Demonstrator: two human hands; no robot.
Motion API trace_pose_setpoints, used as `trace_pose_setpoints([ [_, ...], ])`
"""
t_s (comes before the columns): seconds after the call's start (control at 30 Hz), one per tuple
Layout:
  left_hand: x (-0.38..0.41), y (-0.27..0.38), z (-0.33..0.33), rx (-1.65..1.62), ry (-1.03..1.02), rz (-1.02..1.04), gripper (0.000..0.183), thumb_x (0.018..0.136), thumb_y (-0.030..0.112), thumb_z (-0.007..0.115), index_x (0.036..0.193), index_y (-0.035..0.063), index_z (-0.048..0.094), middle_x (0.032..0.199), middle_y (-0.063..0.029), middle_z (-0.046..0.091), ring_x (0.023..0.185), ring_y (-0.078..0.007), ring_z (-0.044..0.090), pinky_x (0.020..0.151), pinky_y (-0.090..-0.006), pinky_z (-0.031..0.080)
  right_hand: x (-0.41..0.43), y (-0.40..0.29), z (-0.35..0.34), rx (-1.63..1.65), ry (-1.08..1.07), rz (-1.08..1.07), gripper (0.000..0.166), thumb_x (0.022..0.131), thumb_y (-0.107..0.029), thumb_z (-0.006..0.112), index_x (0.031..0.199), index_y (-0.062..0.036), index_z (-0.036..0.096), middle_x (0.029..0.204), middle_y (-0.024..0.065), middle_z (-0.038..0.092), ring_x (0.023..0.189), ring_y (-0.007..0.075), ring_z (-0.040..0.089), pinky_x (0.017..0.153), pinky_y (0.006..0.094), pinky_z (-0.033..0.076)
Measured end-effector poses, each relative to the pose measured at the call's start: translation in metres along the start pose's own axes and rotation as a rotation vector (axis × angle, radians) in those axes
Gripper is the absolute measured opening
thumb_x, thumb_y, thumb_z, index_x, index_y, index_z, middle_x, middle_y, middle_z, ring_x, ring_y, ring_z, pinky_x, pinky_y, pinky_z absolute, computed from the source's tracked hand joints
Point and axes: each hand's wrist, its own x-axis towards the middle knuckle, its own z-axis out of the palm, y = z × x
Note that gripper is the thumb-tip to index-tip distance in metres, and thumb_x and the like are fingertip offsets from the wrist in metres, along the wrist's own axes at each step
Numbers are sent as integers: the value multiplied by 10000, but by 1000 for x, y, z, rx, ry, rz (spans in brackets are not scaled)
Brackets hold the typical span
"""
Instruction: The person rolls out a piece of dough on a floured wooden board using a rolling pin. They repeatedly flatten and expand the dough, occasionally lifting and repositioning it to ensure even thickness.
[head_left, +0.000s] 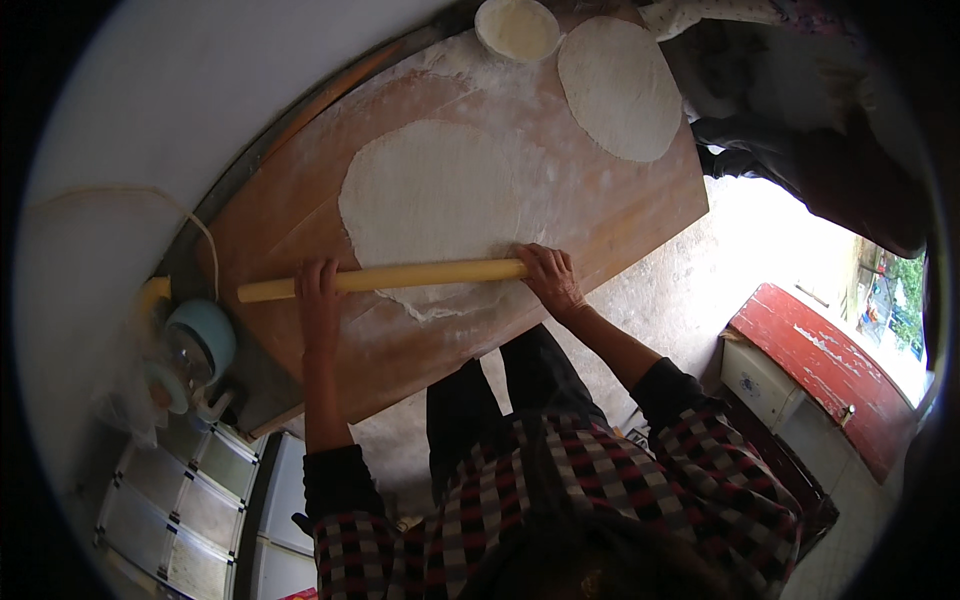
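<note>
A long wooden rolling pin (420, 275) lies across the near part of a large flat sheet of dough (431, 191) on a floured wooden board (285, 217). My left hand (319, 289) is wrapped over the pin, a short way in from its left end. At the pin's right end my right hand (550, 276) closes around it, near the dough's right side. The sheet's ragged near edge shows below the pin. A second rolled-out dough sheet (621, 88) rests at the board's far right corner.
A white bowl of flour (517, 30) stands at the far edge. Left of the board are a light-blue rounded appliance (201, 341) and a pale cord (214, 259). Another person's dark-clothed leg (795, 157) is beyond the right corner. A worn red wooden panel (825, 367) lies at right.
</note>
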Motion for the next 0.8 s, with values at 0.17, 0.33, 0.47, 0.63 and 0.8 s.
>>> trace_pose_setpoints([
  [0.17, -39, -4, 12, -8, -29, -74, 564, 759, 97, 722, 1287, 121, 526, 1217, -119, 500, 1179, -334, 477, 1044, -492, 377, -14, -3, 8, -1, -5, -40, 530, 775, -155, 690, 1279, -97, 537, 1192, 96, 561, 1079, 267, 556, 932, 416, 413],
  [0.33, -62, -9, 21, -18, -51, -75, 509, 743, 107, 736, 1216, 120, 547, 1180, -124, 513, 1122, -336, 497, 943, -496, 418, 3, 9, -2, -63, -23, -99, 444, 764, -121, 674, 1198, -105, 581, 1093, 99, 572, 1023, 285, 560, 916, 425, 421],
  [0.47, -57, 6, 24, -180, -73, -195, 494, 722, 162, 765, 1170, 105, 564, 1101, -142, 565, 1031, -358, 544, 846, -494, 444, 72, 25, -37, -83, 151, -102, 291, 772, -87, 638, 1062, -103, 616, 1055, 98, 592, 1070, 300, 548, 963, 436, 398],
  [0.63, -49, 36, 52, -205, 65, -286, 448, 708, 227, 785, 1093, 99, 596, 971, -140, 618, 907, -369, 592, 785, -490, 455, 117, 6, -40, 218, 382, 270, 362, 790, -73, 691, 1128, -50, 564, 1109, 133, 571, 1043, 315, 549, 902, 426, 440],
  [0.8, -50, 70, 67, -273, 159, -334, 417, 715, 229, 781, 1067, 98, 601, 942, -139, 621, 878, -377, 600, 742, -491, 460, 77, -13, 13, 393, 174, 795, 374, 749, -226, 781, 1012, -13, 622, 883, 169, 660, 869, 347, 628, 793, 441, 490],
])
